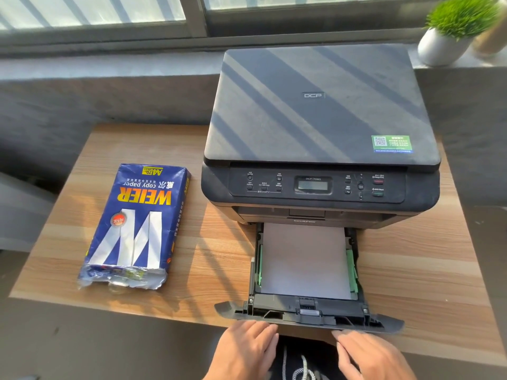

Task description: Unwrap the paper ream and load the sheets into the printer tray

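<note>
Head view: the pulled-out black plastic printer tray (307, 314), with white sheets (304, 259) lying in it, is touched at its front lip by the flat, unclenched left hand (244, 349) and right hand (367, 355). The blue wrapped paper ream (137, 223), torn open at its near end, lies well apart on the wooden table (192, 215); it is judged heavy and slippery, best gripped along both long edges.

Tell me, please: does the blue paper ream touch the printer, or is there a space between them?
Apart. The head view shows a strip of bare wooden table between the paper ream and the printer, all along the ream's right edge.
</note>
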{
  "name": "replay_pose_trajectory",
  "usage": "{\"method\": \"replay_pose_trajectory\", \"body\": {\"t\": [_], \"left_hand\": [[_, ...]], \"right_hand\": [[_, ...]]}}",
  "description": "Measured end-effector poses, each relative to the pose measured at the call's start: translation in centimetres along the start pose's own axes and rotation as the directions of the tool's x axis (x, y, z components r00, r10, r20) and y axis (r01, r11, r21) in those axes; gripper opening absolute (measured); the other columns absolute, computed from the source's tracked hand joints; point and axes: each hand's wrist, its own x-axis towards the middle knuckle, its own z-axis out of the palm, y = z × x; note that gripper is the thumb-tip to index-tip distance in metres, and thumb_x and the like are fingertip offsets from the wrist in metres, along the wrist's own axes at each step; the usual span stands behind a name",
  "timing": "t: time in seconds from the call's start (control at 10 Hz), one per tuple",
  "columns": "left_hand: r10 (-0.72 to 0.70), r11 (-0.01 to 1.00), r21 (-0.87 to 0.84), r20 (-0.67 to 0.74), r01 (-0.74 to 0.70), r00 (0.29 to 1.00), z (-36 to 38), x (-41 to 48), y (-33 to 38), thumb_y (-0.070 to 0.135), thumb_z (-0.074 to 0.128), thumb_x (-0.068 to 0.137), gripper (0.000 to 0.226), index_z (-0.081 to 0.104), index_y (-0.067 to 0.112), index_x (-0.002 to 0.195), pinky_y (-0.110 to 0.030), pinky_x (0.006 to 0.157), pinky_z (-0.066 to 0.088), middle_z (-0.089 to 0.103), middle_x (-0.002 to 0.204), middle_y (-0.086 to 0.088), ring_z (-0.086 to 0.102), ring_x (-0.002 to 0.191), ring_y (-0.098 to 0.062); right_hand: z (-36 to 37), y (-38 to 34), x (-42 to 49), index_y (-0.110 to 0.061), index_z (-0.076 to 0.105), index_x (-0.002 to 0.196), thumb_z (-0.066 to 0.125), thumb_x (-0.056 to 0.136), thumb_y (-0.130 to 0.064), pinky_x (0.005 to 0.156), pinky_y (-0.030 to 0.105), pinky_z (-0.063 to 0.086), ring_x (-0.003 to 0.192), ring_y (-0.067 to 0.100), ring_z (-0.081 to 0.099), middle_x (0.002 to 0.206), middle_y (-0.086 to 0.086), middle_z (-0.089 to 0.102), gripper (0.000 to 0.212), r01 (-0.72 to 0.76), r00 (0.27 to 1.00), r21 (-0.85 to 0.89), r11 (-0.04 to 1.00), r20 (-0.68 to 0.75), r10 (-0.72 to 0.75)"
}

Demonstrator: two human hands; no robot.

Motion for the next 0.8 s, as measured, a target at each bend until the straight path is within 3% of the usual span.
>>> {"method": "replay_pose_trajectory", "body": {"t": [0.1,0.3,0.4,0.5,0.6,0.7,0.8], "left_hand": [[-0.019,1.000,0.015,0.017,0.019,1.000,-0.3,0.7,-0.4,0.025,0.066,0.086,0.017,0.072,0.020,0.101,-0.023,0.077,0.054,0.074,0.091,0.009,0.067,0.082,-0.009],[-0.087,0.993,0.082,0.066,0.081,0.994,-2.0,6.7,-1.7,0.021,0.064,0.086,0.027,0.067,0.017,0.113,-0.029,0.087,0.056,0.073,0.102,0.003,0.067,0.095,-0.015],[-0.127,0.986,0.122,0.095,0.115,0.987,-2.4,11.0,-3.2,0.013,0.059,0.082,0.040,0.062,0.007,0.121,-0.040,0.094,0.053,0.070,0.114,-0.012,0.064,0.104,-0.029],[-0.217,0.971,0.133,0.141,0.199,0.966,-2.5,14.7,-4.7,0.013,0.056,0.082,0.054,0.051,0.005,0.136,-0.044,0.103,0.046,0.061,0.127,-0.020,0.055,0.116,-0.039],[-0.266,0.963,0.083,0.158,0.256,0.951,-2.5,16.2,-5.0,0.015,0.053,0.088,0.050,0.049,0.007,0.137,-0.044,0.108,0.041,0.057,0.132,-0.017,0.050,0.123,-0.037],[-0.268,0.963,0.095,0.199,0.254,0.943,-2.3,16.1,-4.8,0.027,0.047,0.085,0.060,0.043,0.006,0.142,-0.044,0.111,0.037,0.054,0.137,-0.019,0.047,0.127,-0.037],[-0.258,0.966,0.080,0.214,0.246,0.942,-2.2,14.4,-4.0,0.024,0.052,0.084,0.062,0.040,0.009,0.144,-0.042,0.110,0.039,0.053,0.141,-0.016,0.047,0.127,-0.035]], "right_hand": [[0.5,0.9,0.9,-0.014,0.084,0.099,0.059,0.078,-0.019,0.088,0.027,0.053,0.079,0.016,0.076,0.090,-0.002,0.080,0.032,-0.074,0.996,-0.096,0.993,0.036,0.078],[-1.2,1.6,6.7,-0.006,0.077,0.113,0.085,0.067,-0.007,0.082,0.039,0.064,0.088,0.027,0.076,0.101,0.008,0.078,0.046,-0.143,0.989,-0.135,0.980,0.019,0.147],[-2.3,2.2,11.1,-0.009,0.062,0.137,0.071,0.084,-0.017,0.102,0.042,0.055,0.116,0.030,0.067,0.130,0.011,0.068,0.055,-0.158,0.987,-0.252,0.955,0.000,0.164],[-3.6,2.3,14.9,-0.014,0.035,0.155,0.054,0.093,-0.026,0.118,0.037,0.036,0.140,0.028,0.042,0.151,0.007,0.045,0.066,-0.224,0.967,-0.282,0.933,0.058,0.250],[-4.3,2.0,15.9,-0.014,0.031,0.156,0.054,0.093,-0.028,0.119,0.036,0.034,0.142,0.027,0.037,0.151,0.007,0.041,0.069,-0.230,0.967,-0.264,0.937,0.042,0.249],[-4.4,2.3,15.7,-0.017,0.028,0.158,0.054,0.095,-0.028,0.121,0.035,0.031,0.144,0.026,0.036,0.156,0.006,0.039,0.070,-0.243,0.951,-0.245,0.939,0.130,0.280],[-8.3,0.5,14.4,-0.021,0.056,0.142,0.063,0.098,-0.029,0.118,0.031,0.038,0.137,0.021,0.054,0.148,0.002,0.060,0.045,-0.329,0.943,0.202,0.923,0.127,0.308]]}}
